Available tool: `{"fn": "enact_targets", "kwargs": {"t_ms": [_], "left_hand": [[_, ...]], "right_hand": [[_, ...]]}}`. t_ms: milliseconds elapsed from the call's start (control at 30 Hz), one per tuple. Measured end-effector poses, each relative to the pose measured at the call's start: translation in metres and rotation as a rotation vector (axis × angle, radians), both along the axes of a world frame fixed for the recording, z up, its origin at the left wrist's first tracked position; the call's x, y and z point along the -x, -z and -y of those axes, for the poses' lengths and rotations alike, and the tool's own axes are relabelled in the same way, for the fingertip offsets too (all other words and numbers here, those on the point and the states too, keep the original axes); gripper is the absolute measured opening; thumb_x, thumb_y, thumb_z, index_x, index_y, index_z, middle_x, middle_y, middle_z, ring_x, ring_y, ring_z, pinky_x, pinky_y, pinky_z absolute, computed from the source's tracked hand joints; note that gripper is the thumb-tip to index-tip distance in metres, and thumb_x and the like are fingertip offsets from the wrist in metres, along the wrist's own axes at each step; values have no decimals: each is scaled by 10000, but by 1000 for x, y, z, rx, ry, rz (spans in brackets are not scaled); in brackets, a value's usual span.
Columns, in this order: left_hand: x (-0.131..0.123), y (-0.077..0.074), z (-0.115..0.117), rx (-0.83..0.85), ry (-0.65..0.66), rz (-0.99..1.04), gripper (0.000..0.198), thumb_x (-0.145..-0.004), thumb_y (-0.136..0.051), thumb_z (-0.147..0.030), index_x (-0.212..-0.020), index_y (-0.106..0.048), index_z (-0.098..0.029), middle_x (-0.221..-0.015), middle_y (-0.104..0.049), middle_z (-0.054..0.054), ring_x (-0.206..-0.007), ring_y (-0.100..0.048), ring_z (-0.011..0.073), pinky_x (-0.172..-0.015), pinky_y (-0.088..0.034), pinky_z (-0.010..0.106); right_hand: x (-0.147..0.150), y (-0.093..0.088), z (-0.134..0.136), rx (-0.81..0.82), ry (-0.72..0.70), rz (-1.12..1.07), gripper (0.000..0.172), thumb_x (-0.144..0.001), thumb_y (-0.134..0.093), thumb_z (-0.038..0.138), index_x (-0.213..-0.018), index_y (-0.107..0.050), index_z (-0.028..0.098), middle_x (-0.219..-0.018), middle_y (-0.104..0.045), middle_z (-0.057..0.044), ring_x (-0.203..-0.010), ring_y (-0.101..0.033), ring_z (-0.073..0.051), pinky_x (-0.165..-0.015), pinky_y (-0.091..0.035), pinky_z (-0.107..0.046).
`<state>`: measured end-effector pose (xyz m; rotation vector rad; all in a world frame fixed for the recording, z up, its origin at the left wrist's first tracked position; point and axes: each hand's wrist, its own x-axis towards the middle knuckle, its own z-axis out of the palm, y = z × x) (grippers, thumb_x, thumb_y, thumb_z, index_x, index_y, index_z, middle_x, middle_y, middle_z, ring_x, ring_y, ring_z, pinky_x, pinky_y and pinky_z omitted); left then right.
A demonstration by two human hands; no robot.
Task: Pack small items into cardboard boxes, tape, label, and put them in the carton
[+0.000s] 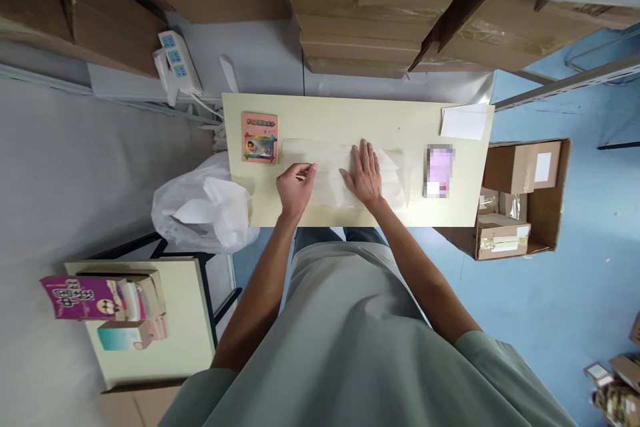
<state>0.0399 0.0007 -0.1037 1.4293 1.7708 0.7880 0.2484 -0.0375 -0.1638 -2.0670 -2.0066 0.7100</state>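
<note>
A thin, whitish translucent sheet (327, 173) lies spread across the middle of the pale yellow table (340, 117), with creases and layered edges at its right end. My right hand (367, 175) rests flat on the sheet, fingers apart, holding nothing. At the sheet's left part, my left hand (296, 190) is closed in a pinch, thumb against curled fingers. What it pinches, if anything, is too small to make out. Left of that hand lies a pink booklet (259, 138) with a framed picture on its cover.
A blurred pink-purple item (440, 167) and white papers (463, 122) lie on the table's right. A white plastic bag (200, 207) hangs off its left end. Books (90, 298) sit on a side table. An open carton (545, 213) with boxes stands right; a power strip (180, 61) is behind.
</note>
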Motion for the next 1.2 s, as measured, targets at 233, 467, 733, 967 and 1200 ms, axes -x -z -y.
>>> {"fn": "enact_targets", "kwargs": {"t_ms": [233, 467, 733, 967, 1200], "left_hand": [[-5, 1, 1, 25, 34, 64, 197, -931, -639, -289, -972, -816, -211, -998, -847, 83, -829, -774, 191, -692, -573, 274], [-13, 0, 2, 76, 16, 81, 196, -946, -670, -341, -965, -812, -206, -935, -843, 75, -839, -777, 193, -687, -570, 266], [-18, 0, 1, 63, 3, 139, 238, -973, -670, -408, -939, -792, -207, -894, -825, 69, -800, -772, 190, -688, -567, 268], [-15, -4, 6, 83, 40, 146, 191, -934, -653, -294, -1017, -802, -207, -1010, -841, 79, -812, -768, 174, -704, -567, 267], [-18, -7, 10, 96, -15, 179, 268, -954, -689, -426, -838, -764, -196, -831, -806, 67, -765, -754, 180, -670, -557, 261]], "right_hand": [[0, 8, 5, -25, -6, -2, 818, -1140, -317, 618, -1763, -204, 100, -1848, -108, -177, -1729, -32, -323, -1388, -131, -602], [1, 7, 4, -19, -3, 14, 817, -1139, -325, 614, -1753, -231, 84, -1844, -124, -185, -1729, -31, -314, -1391, -129, -591], [1, 6, 4, -11, -1, 10, 816, -1138, -327, 612, -1755, -227, 87, -1847, -115, -177, -1729, -32, -317, -1391, -132, -594], [1, 8, 4, -15, -12, 18, 825, -1138, -322, 614, -1759, -208, 84, -1850, -100, -173, -1730, -10, -318, -1393, -122, -590], [1, 8, 4, -38, 0, -2, 816, -1139, -307, 621, -1764, -202, 107, -1848, -127, -165, -1730, -25, -310, -1391, -118, -603]]}}
